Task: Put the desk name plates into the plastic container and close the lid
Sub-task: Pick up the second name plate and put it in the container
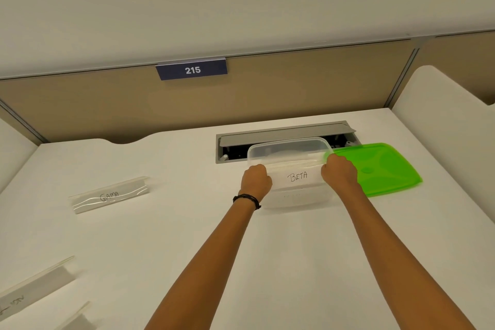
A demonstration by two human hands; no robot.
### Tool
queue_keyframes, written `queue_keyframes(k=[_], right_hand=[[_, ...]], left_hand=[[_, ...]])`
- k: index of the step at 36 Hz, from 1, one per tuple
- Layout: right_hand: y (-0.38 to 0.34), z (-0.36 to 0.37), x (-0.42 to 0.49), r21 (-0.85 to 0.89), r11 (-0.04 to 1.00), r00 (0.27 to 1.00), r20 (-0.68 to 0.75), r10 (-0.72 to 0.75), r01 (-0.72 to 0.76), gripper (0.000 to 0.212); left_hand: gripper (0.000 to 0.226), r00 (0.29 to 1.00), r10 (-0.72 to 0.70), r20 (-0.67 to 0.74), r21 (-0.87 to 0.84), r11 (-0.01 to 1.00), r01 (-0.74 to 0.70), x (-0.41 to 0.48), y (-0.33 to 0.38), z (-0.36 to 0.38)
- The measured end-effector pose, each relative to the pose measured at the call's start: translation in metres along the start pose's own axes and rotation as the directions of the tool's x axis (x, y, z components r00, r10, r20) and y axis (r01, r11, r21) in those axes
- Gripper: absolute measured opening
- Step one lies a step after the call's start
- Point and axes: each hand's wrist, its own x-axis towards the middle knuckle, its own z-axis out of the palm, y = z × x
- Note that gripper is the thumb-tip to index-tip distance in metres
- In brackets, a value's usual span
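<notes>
A clear plastic container (288, 146) stands open on the white desk, right of centre. My left hand (255, 178) and my right hand (338, 173) each grip one end of a name plate marked BETA (297, 177), held at the container's near rim. Whether the plate rests inside the container I cannot tell. The green lid (380, 169) lies flat on the desk just right of the container. A plate marked GAMA (109, 195) lies to the left. Two more plates (34, 289) (77, 320) lie at the lower left corner.
An open grey cable hatch (286, 132) is sunk into the desk right behind the container. A beige partition carries a blue sign reading 215 (192, 69). A white side panel (439, 120) rises at the right.
</notes>
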Motion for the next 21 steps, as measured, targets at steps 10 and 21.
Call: queue_keyframes(k=[10, 21], right_hand=[[-0.003, 0.009, -0.002, -0.167, 0.985, 0.994, 0.103, -0.029, 0.046, 0.025], [0.0, 0.017, -0.006, -0.237, 0.97, 0.996, 0.073, -0.044, 0.06, 0.025]], left_hand=[[0.025, 0.997, 0.065, 0.052, 0.201, 0.977, -0.074, -0.006, 0.011, 0.01], [0.024, 0.996, 0.041, 0.076, 0.307, 0.95, -0.062, -0.008, 0.013, 0.013]])
